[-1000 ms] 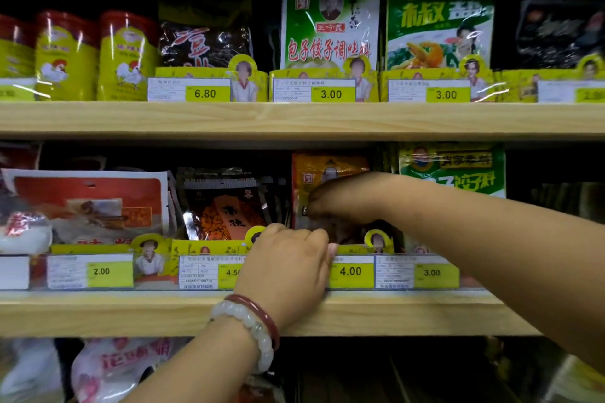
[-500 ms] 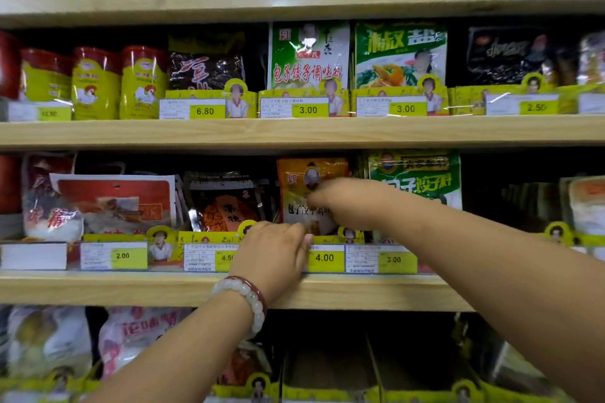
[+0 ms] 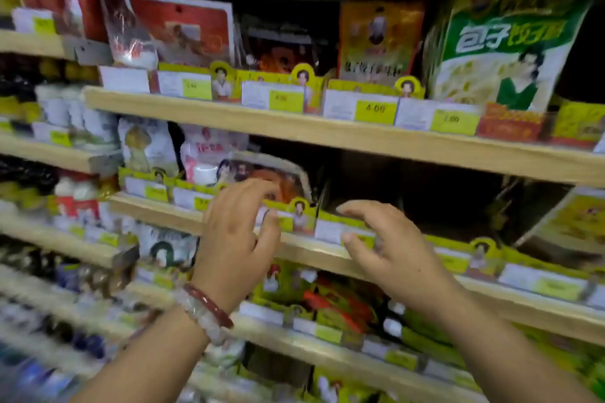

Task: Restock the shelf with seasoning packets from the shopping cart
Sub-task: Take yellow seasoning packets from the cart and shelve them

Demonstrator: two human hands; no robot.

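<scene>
Hovering empty with loose fingers, left hand (image 3: 234, 239) and right hand (image 3: 389, 249) near shelf (image 3: 327, 132) front edge; orange packet (image 3: 378, 39) upright, facing out.

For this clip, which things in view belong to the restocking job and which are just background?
Job:
left hand, empty
right hand, empty
orange packet
green packet
shelf edge

Background:
price tags
white bottles
bracelets
</scene>
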